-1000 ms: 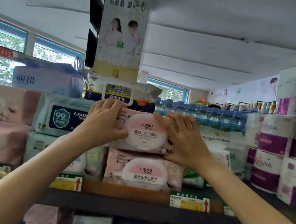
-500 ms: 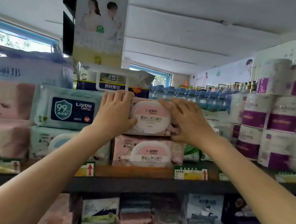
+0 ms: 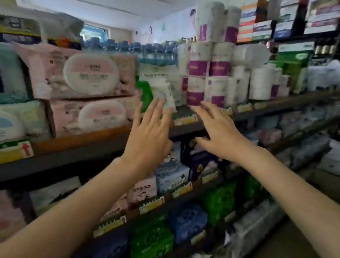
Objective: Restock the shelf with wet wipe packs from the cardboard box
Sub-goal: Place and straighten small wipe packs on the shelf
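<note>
Both hands, left hand (image 3: 149, 134) and right hand (image 3: 217, 129), are now spreading empty, having released the upper pink pack (image 3: 73, 72) left of them; another restock is following.

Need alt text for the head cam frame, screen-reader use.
Two bare hands, left hand and right hand, reach open and empty toward a store shelf. Two pink wet wipe packs sit stacked on it to their left, with purple-banded paper rolls further right.
</note>
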A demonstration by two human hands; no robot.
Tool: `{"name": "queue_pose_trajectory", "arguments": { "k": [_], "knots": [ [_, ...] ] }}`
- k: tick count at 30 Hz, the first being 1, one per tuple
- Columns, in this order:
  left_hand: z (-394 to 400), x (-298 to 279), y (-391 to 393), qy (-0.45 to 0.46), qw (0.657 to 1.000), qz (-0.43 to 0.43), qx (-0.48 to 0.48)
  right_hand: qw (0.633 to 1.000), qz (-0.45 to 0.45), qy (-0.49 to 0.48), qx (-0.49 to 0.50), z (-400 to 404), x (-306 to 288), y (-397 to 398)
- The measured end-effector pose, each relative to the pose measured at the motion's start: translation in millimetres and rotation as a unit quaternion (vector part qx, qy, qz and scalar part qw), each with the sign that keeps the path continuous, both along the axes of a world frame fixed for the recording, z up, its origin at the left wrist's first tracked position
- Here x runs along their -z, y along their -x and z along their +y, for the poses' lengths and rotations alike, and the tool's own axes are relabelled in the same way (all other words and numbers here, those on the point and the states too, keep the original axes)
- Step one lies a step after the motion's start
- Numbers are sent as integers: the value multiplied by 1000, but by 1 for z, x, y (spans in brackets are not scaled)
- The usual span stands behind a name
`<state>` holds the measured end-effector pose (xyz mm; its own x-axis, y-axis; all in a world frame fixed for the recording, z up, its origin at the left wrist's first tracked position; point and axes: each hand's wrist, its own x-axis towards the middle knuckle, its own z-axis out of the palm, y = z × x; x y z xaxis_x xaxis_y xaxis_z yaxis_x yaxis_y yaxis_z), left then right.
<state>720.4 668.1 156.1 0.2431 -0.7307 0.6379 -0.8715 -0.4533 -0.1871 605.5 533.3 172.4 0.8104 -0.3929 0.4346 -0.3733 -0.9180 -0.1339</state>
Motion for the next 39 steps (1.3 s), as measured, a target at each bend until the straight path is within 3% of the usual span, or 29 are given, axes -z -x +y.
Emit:
{"name": "queue_pose_trajectory", "arguments": {
  "k": [4, 9, 16, 24, 30, 35, 37, 39],
  "knots": [
    [-64, 65, 84, -139, 983, 50, 109, 975, 149, -135, 94, -33, 74, 117],
    [-112, 155, 236, -302, 905, 69, 291, 905, 251, -247, 240, -25, 169, 306],
    [-135, 259, 444, -400, 789, 34, 465, 746, 168, -440, 471, 39, 289, 553],
    [-130, 393, 583, -544, 690, 30, 476, 564, 124, -642, 505, 97, 480, 689],
    [-133, 477, 621, -584, 675, 69, 445, 526, 67, -690, 493, 98, 614, 702],
    [-132, 530, 630, -598, 666, 115, 431, 489, 60, -741, 456, 101, 675, 679],
    [-131, 543, 632, -597, 665, 141, 425, 490, 97, -748, 437, 103, 687, 672],
    [-131, 553, 633, -601, 665, 153, 416, 519, 101, -738, 419, 100, 692, 668]
  ]
}}
